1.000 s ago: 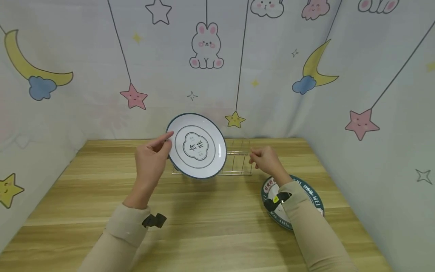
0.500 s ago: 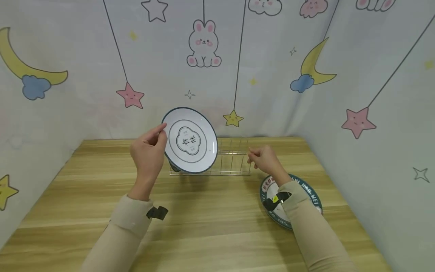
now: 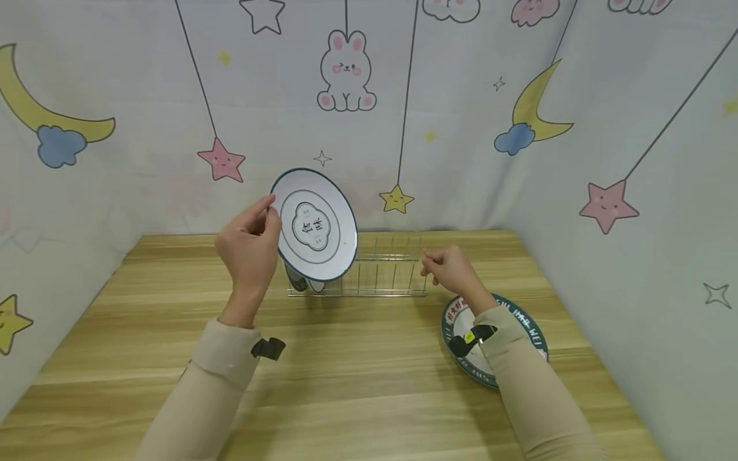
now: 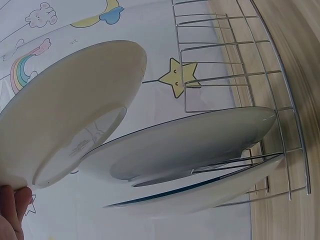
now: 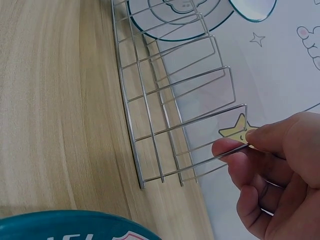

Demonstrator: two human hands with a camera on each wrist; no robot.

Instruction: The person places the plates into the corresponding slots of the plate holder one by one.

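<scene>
Head view: left hand point(image 3: 249, 251) pinches round plate point(image 3: 314, 225), perhaps ceramic; right hand point(image 3: 453, 267) pinches wire rack point(image 3: 385, 257).

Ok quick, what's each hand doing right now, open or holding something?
Left hand: closed, holding a white plate by its edge.
Right hand: closed, pinching the end of the wire rack.

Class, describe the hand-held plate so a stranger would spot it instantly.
On the wooden table, find the wire rack near the back. By its left end, the left hand pinches a white plate with a dark rim. Only it is held up; the racked plates and green-rimmed plate are not.
</scene>
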